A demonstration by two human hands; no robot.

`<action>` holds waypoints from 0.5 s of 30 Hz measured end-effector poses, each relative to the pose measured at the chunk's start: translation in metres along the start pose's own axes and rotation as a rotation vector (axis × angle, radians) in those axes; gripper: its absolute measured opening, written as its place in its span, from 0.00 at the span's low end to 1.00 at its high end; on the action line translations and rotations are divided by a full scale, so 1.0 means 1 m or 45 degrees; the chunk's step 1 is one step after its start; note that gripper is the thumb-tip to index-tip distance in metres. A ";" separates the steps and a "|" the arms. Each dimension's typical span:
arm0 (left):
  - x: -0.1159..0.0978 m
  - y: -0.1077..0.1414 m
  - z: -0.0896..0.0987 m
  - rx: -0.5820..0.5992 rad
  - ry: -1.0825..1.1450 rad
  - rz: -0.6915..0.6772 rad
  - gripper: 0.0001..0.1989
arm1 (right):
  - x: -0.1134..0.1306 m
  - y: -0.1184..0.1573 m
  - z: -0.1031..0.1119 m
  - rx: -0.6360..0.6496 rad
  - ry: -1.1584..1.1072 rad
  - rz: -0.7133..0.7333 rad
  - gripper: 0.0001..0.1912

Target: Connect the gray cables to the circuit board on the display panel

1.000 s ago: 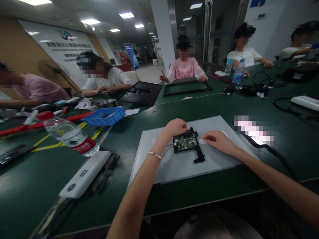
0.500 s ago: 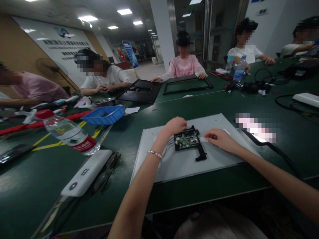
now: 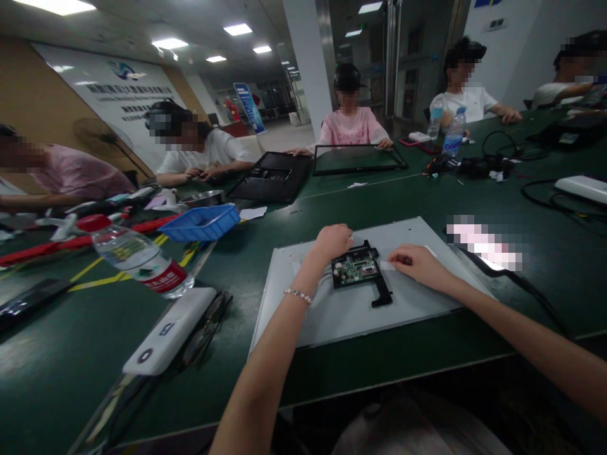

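A green circuit board in a black bracket lies on a pale grey flat panel in front of me. My left hand is at the bracket's far left corner, fingers curled together; what they grip, if anything, is hidden. Thin cables run out from the board's left side under my left wrist. My right hand rests over the panel to the right of the board. Its thumb and fingers pinch a whitish translucent strip that reaches towards the bracket's right edge.
Left stand a tilted water bottle, a white power bank, glasses and a blue tray. A lit phone lies right of the panel. Across the green table, a person holds a black frame beside a black cover.
My left hand has shifted slightly, its fingers curled at the bracket's corner. My right hand stays put. Across the table, the black frame is tipped more upright. The view has turned slightly.
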State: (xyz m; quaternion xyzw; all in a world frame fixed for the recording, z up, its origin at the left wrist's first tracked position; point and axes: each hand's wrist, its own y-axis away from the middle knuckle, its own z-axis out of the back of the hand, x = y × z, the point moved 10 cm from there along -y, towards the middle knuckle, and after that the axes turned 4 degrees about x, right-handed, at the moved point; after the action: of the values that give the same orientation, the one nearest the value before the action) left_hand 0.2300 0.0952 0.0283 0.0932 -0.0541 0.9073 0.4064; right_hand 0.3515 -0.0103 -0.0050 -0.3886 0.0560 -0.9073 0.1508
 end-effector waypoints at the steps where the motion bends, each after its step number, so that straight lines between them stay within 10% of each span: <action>1: 0.004 0.001 0.003 0.007 0.025 0.014 0.14 | -0.001 0.000 0.001 -0.013 -0.013 -0.002 0.08; 7: 0.040 0.022 0.028 -0.013 0.238 0.119 0.17 | -0.013 0.000 0.014 -0.111 -0.013 -0.032 0.08; 15: 0.091 0.089 -0.007 -0.193 0.600 0.336 0.17 | -0.014 0.003 0.021 -0.108 0.162 -0.096 0.10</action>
State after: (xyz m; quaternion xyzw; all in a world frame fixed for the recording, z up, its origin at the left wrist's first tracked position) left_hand 0.1033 0.1035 0.0393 -0.1590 -0.0374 0.9424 0.2919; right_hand 0.3761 -0.0081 -0.0007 -0.3381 0.0890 -0.9319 0.0962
